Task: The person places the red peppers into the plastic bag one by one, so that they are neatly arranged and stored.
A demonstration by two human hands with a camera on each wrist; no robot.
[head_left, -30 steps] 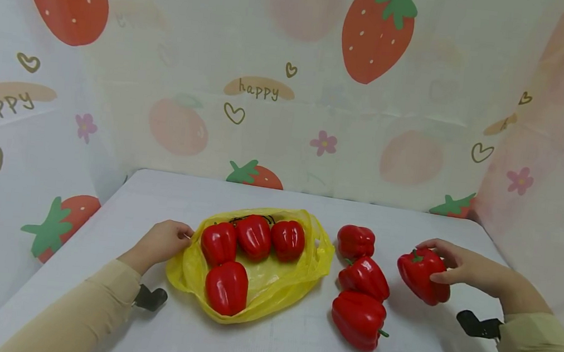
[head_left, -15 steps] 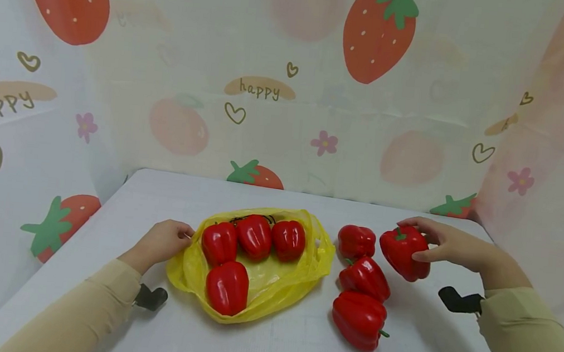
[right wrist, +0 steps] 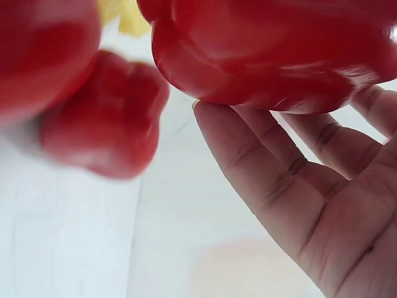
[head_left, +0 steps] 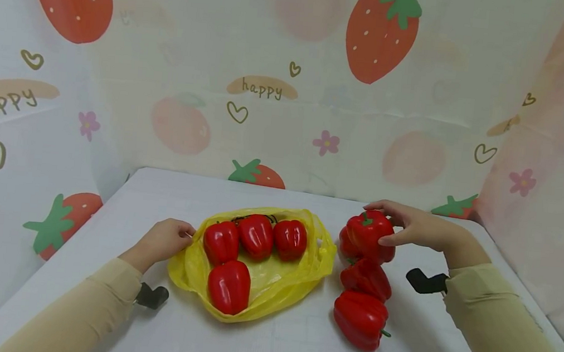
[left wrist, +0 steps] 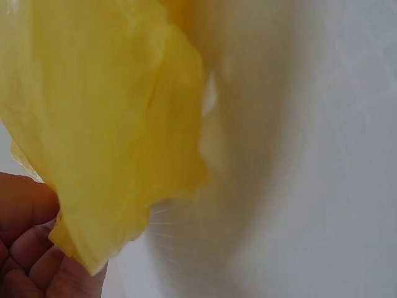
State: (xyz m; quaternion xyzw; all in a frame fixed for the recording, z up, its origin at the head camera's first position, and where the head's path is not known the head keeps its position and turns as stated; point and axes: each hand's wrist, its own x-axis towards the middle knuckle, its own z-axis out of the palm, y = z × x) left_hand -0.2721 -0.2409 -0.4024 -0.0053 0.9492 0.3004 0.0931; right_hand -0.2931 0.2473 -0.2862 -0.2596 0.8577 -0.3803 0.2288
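My left hand (head_left: 162, 242) pinches the left edge of a yellow plastic bag (head_left: 271, 293), which lies spread with its mouth facing up; the left wrist view has thumb and curled fingers at the bag's film (left wrist: 105, 136). Inside the bag sit several glossy red bell peppers (head_left: 228, 287). My right hand (head_left: 423, 228) grips another red bell pepper (head_left: 370, 234) between thumb and fingers, its green stem upward. In the head view the held pepper overlaps the rearmost loose one (head_left: 344, 244); the right wrist view shows fingertips (right wrist: 217, 118) against its glossy side.
Two more red bell peppers, a middle one (head_left: 367, 278) and a front one (head_left: 360, 320), lie in a column right of the bag on the white table (head_left: 287, 350). A strawberry-print curtain (head_left: 275, 142) stands behind the table and at both sides.
My right hand has carried its bell pepper leftward and away from me, from the right of the loose column to over its rear end. My left hand keeps hold of the bag.
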